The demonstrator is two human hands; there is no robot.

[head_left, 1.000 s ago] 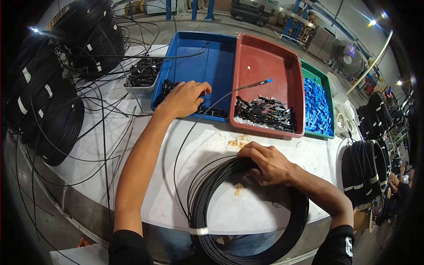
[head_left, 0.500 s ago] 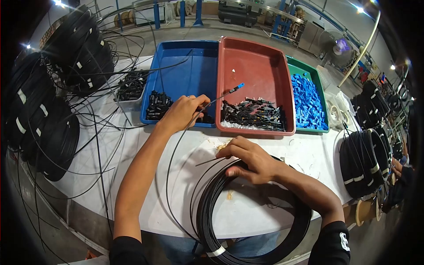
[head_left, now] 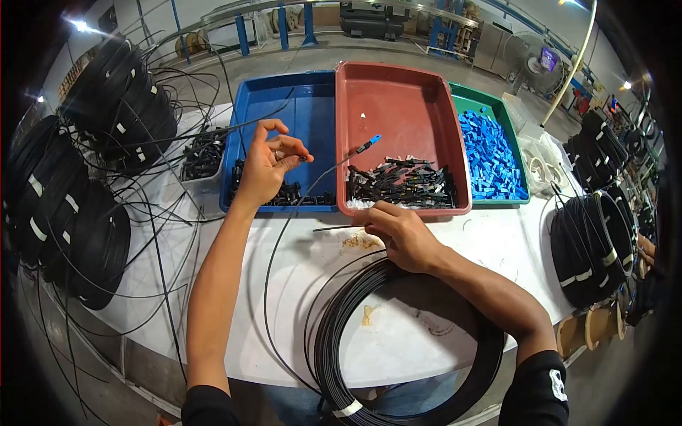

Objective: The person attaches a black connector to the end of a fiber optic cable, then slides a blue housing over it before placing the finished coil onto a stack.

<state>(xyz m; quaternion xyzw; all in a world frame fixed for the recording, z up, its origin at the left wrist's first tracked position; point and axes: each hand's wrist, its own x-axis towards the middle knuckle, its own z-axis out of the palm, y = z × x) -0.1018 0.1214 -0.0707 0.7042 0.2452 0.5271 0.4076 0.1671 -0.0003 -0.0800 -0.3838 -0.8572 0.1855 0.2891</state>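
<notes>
Pinched between thumb and fingertips of the left hand (head_left: 266,167), a thin black cable (head_left: 334,162) with a blue tip is held over the blue tray (head_left: 312,106). Its other end (head_left: 337,228) is gripped by the right hand (head_left: 398,231) near the coil (head_left: 341,319) at the worktop's front edge.

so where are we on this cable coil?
Done: one cable end carries a blue connector, and the coil is taped. In hand: left hand pinches a small black part over the blue tray; right hand holds the bare end. Left: that end shows no connector.
</notes>
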